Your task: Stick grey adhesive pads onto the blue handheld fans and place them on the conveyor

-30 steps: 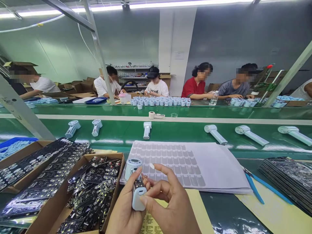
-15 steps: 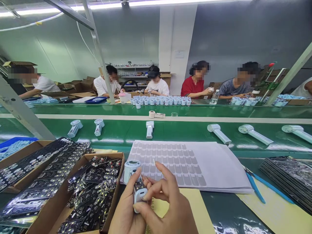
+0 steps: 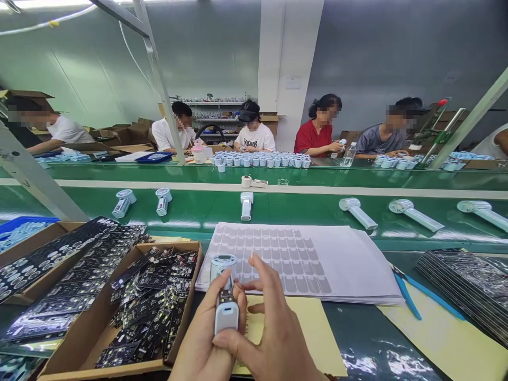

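A light blue handheld housing (image 3: 226,317) with a round head and a dark circuit board in its handle is held at the lower middle. My left hand (image 3: 206,330) is wrapped round the handle, thumb on top near the board. My right hand (image 3: 273,323) touches the handle's end with its thumb, while its other fingers are raised and apart. Behind the hands lies a stack of white sheets with grey stickers (image 3: 278,262). Left of them, a cardboard box (image 3: 89,338) holds loose circuit boards (image 3: 159,301).
Several light blue housings (image 3: 359,214) lie on the green conveyor (image 3: 293,211). To the right are blue-handled pliers (image 3: 410,296) on yellow paper (image 3: 444,338) and stacked board panels (image 3: 468,286). A metal post (image 3: 39,174) slants at left. Several people (image 3: 254,135) sit across the line.
The housing has turned so its end faces me more squarely, and my right index and middle fingers have come off its end. The view has shifted slightly.
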Available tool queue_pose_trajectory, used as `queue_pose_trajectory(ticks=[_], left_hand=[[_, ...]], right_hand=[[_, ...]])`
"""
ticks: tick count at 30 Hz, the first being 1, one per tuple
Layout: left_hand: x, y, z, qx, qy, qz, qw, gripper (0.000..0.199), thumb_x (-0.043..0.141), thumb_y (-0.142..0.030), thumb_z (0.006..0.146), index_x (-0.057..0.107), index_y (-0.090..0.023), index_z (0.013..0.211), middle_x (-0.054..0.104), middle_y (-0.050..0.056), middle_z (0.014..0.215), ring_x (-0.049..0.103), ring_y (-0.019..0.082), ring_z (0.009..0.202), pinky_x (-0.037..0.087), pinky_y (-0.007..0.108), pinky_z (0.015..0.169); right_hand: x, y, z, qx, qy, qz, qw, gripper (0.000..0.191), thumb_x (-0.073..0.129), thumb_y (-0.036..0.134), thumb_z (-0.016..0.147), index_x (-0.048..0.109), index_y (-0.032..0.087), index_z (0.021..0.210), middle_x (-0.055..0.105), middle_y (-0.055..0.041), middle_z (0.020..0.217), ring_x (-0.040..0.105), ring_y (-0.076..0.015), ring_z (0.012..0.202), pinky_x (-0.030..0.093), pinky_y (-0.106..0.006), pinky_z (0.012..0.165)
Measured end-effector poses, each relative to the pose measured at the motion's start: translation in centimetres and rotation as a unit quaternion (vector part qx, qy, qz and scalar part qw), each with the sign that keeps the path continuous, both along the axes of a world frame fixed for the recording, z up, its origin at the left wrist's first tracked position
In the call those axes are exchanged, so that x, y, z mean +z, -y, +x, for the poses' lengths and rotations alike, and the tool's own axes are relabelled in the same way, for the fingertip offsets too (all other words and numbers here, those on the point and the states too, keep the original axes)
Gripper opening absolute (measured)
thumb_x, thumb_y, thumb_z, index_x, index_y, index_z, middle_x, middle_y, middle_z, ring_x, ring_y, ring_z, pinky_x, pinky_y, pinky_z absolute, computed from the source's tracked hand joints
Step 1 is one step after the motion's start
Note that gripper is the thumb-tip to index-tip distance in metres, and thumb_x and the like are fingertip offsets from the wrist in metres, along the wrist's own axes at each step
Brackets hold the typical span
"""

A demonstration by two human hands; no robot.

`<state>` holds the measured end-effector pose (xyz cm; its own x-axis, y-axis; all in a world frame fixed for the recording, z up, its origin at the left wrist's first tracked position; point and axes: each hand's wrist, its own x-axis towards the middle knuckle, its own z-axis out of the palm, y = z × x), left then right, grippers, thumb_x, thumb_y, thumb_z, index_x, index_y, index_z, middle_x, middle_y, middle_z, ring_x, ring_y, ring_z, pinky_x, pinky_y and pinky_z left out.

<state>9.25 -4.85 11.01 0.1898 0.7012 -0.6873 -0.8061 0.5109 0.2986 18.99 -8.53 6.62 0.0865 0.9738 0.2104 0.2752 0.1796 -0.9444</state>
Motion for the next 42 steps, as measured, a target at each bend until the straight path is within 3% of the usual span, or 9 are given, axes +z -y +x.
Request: queue_pose_trajectory(ticks=[5,8,10,14,20,28,34,38,42], left_hand=[[-0.4,-0.3,-1.1,-0.025,-0.014,-0.005,1.0,0.017,0.048,-0.01,0.094,0.063,-0.008,0.087,0.064,0.007,0.068,0.062,0.009,0.046,0.054,0.015,0.046],[-1.5,-0.2,-2.0,-0.065,-0.137,0.064,0.986,0.009,0.059,-0.001,0.084,0.067,-0.005,0.084,0.068,0.009,0.069,0.067,0.014,0.053,0.059,0.023,0.053],[-2.6,0.1,-2.5,-0.106,-0.211,0.124,0.964,0.011,0.067,0.001,0.075,0.07,-0.006,0.082,0.073,0.012,0.077,0.073,0.02,0.068,0.062,0.028,0.068],[-4.3,0.8,-3.2,-0.174,-0.261,0.196,0.929,0.014,0.075,-0.012,0.069,0.074,-0.011,0.083,0.076,0.013,0.094,0.071,0.026,0.097,0.054,0.031,0.092],[-4.5,1.4,-2.9,-0.169,-0.305,0.233,0.908,0.026,0.077,-0.019,0.065,0.075,-0.013,0.09,0.077,0.012,0.099,0.07,0.028,0.099,0.048,0.038,0.098],[-4.3,1.3,-2.6,-0.171,-0.314,0.215,0.909,0.033,0.081,-0.022,0.063,0.075,-0.013,0.095,0.077,0.013,0.102,0.069,0.027,0.102,0.05,0.029,0.087],[-3.3,1.1,-1.8,-0.126,-0.28,0.177,0.935,0.05,0.085,-0.037,0.065,0.072,-0.016,0.109,0.077,0.009,0.093,0.071,0.022,0.082,0.054,0.026,0.066],[-3.2,0.5,-1.3,-0.08,-0.273,0.128,0.95,0.045,0.078,-0.032,0.077,0.068,-0.022,0.12,0.069,0.007,0.125,0.066,0.023,0.11,0.057,0.024,0.076],[-3.4,0.0,-1.0,-0.065,-0.268,0.151,0.949,0.037,0.073,-0.031,0.082,0.069,-0.024,0.118,0.065,0.006,0.133,0.062,0.025,0.119,0.059,0.027,0.081]], right_hand=[[-0.4,1.1,1.4,0.038,-0.097,-0.044,0.994,0.093,0.074,0.02,0.066,0.033,0.033,0.148,0.047,-0.0087,0.146,0.054,-0.0282,0.125,0.058,-0.036,0.082],[-1.2,1.8,3.1,0.004,-0.096,-0.083,0.992,0.037,0.067,0.03,0.079,0.064,0.028,0.116,0.057,-0.0074,0.134,0.062,-0.0237,0.107,0.055,-0.029,0.073],[-2.0,2.2,3.8,-0.003,-0.054,-0.115,0.992,0.011,0.063,0.032,0.084,0.068,0.023,0.084,0.062,-0.0071,0.125,0.064,-0.0174,0.082,0.049,-0.026,0.062],[-3.7,2.9,3.6,0.009,0.023,-0.137,0.99,0.008,0.063,0.02,0.08,0.064,0.02,0.072,0.064,-0.0049,0.111,0.055,-0.0106,0.058,0.041,-0.025,0.052],[-4.3,3.3,2.9,0.003,0.182,-0.024,0.983,0.018,0.054,0.005,0.077,0.06,0.022,0.077,0.066,-0.004,0.099,0.065,-0.0207,0.09,0.045,-0.028,0.068],[-2.0,3.1,4.0,0.066,-0.075,-0.085,0.991,0.009,0.065,0.025,0.082,0.062,0.021,0.074,0.066,-0.0045,0.099,0.061,-0.0157,0.078,0.041,-0.022,0.057],[1.4,1.9,3.3,0.099,-0.115,-0.067,0.986,0.009,0.062,0.024,0.085,0.058,0.021,0.077,0.064,-0.0046,0.1,0.061,-0.0197,0.098,0.041,-0.022,0.058],[2.7,0.8,2.7,0.097,-0.072,-0.08,0.989,0.01,0.062,0.017,0.084,0.058,0.021,0.075,0.057,-0.0002,0.097,0.058,-0.0131,0.079,0.04,-0.02,0.054],[2.9,0.0,2.4,0.093,-0.035,-0.067,0.993,0.013,0.063,0.012,0.083,0.059,0.021,0.074,0.054,0.0016,0.095,0.056,-0.0107,0.075,0.041,-0.02,0.057]])
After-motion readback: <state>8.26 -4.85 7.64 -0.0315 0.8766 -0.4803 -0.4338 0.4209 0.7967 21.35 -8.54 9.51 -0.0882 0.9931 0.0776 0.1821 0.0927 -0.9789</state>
